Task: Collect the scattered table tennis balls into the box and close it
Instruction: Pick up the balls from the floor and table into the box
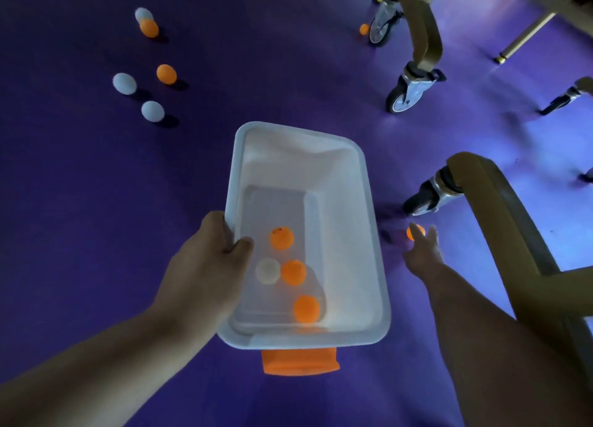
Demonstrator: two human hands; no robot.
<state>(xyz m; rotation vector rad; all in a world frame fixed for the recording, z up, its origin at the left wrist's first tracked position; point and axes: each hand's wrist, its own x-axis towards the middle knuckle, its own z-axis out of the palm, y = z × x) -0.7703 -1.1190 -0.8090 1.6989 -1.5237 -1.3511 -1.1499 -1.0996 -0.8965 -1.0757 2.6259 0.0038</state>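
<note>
Smooth white round-cornered plastic box [346, 227], your left hand [205, 266] gripping its rim, your right hand [423, 253] splayed wide beside an orange ball [410, 233].

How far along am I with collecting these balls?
Done: three orange balls and one white ball lie in the white box. In hand: the left hand grips the box rim while the right hand reaches toward an orange floor ball beside a caster. Left: that one, five balls at upper left, an orange one by the far wheel, then closing the box.
</note>
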